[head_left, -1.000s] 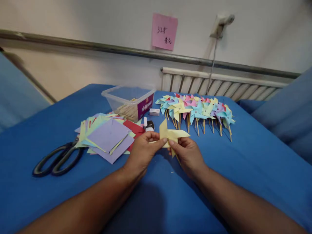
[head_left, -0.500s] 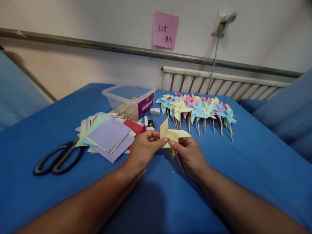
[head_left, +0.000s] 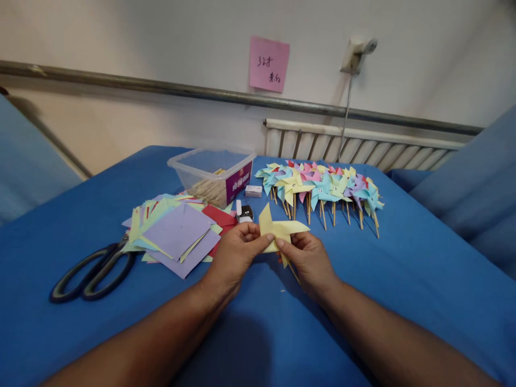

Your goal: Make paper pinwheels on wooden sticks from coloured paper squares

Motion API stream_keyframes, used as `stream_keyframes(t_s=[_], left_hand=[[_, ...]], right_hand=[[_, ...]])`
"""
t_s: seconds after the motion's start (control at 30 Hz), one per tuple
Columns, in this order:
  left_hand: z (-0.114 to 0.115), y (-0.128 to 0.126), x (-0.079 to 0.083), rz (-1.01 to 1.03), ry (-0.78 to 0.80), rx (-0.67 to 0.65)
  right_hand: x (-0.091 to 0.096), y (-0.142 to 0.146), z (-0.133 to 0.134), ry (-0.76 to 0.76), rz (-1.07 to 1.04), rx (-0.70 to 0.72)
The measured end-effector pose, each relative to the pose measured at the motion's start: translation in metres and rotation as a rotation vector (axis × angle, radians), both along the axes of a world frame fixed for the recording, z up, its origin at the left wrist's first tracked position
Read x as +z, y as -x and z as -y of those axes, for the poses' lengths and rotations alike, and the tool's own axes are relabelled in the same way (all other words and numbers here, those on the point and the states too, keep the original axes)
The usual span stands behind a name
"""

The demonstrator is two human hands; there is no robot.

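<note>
Left hand: the person's left hand (head_left: 237, 255) pinches the left part of a yellow paper pinwheel (head_left: 282, 228) between thumb and fingers.
Right hand: the right hand (head_left: 308, 260) grips the same pinwheel, thumb pressed at its centre, next to the left thumb tip.
Pinwheel in hand: held up above the middle of the blue-covered table (head_left: 382, 279); one blade points up, another right, and a thin stick (head_left: 294, 273) slants down below it.
Scrap: a tiny pale bit (head_left: 282, 291) on the cloth, just nearer than the hands.
Scissors: black-handled scissors (head_left: 102, 269) towards the table's left edge, loops facing the near side, blades hidden by paper.
Paper: a loose, fanned pile of coloured paper squares (head_left: 177, 228), lilac on top, with red sheets (head_left: 220, 216) at its right.
Small boxes: an open box of dark, shiny pieces (head_left: 244, 212) just beyond the left hand; a small white box (head_left: 253, 191) farther back.
Tub: a clear plastic tub (head_left: 239, 181) holding wooden sticks (head_left: 210, 191), near the far edge.
Pinwheel cluster: many-coloured pinwheels on sticks (head_left: 320, 189), crowded towards the far right corner.
Wall: radiator (head_left: 363, 145), metal rail (head_left: 201, 91), and a handwritten pink note (head_left: 269, 63) above.
</note>
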State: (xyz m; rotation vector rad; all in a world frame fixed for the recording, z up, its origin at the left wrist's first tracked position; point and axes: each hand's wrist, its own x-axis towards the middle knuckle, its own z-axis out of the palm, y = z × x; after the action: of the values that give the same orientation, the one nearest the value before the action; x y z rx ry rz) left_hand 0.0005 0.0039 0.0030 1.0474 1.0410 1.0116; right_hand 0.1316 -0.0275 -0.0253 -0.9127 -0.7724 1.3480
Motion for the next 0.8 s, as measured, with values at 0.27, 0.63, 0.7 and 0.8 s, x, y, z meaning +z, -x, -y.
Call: stream_keyframes(t_s=[0.27, 0.63, 0.7, 0.8], left_hand=[[-0.008, 0.005, 0.0, -0.02, -0.007, -0.029], [-0.031, -0.022, -0.013, 0.093, 0.001, 0.002], [-0.034, -0.029, -0.013, 0.082, -0.007, 0.008], [-0.036, -0.038, -0.012, 0.065, -0.011, 0.01]], right_hand=[[0.006, 0.003, -0.008, -0.032, 0.013, 0.029], [-0.004, -0.01, -0.03, -0.005, 0.019, -0.125], [-0.003, -0.015, -0.031, -0.005, 0.007, -0.143], [-0.004, -0.023, -0.032, -0.015, -0.031, -0.139]])
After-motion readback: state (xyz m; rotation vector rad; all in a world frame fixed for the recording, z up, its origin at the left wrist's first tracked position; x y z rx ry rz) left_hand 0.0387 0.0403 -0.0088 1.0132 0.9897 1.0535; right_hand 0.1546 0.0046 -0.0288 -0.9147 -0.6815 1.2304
